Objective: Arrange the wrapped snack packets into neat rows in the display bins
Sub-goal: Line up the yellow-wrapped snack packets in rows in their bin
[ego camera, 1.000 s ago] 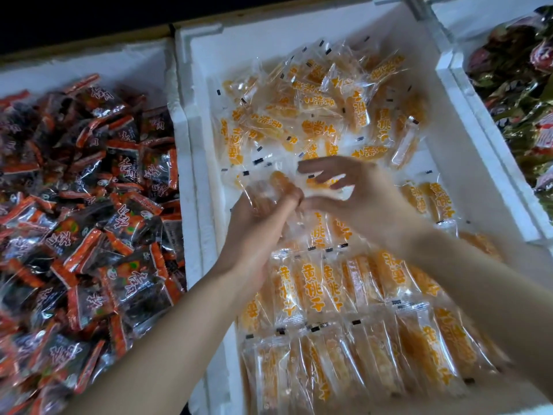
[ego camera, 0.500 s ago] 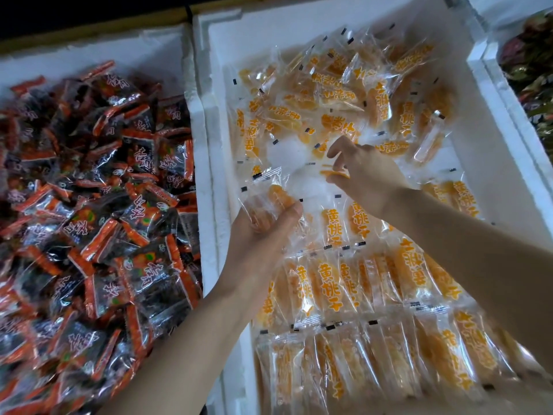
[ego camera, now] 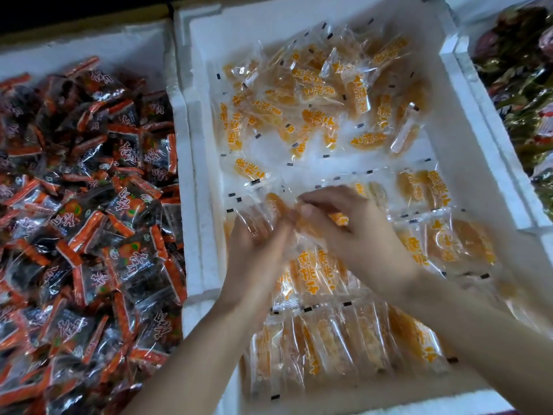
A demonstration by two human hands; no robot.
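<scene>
Dark backdrop sat behind three white foam bins side by side; only the head view was available.

Head view: middle bin (ego camera: 191, 163) held clear packets of orange fruit. Near rows (ego camera: 335, 333) were already lined up on edge; a loose heap (ego camera: 314, 94) filled the far half, with bare foam between. Left bin (ego camera: 89, 43) was a jumble of red-black packets (ego camera: 98, 211). Right bin was partly cut off, contents dark and unclear.

Left hand (ego camera: 257, 253) had its fingers closed around a small stack of orange packets (ego camera: 269, 211), just above the left end of the unfinished row. Right hand (ego camera: 359, 232) met it, fingers pinched narrow on a packet at the stack's edge; motion blur hid the exact contact.

Judgement: step was squaring the stack before seating it. To do it well: align seals and print one way, keep packets upright, butt them against the row's last packet, fill toward the left wall, don't disturb the finished rows under the wrists.
</scene>
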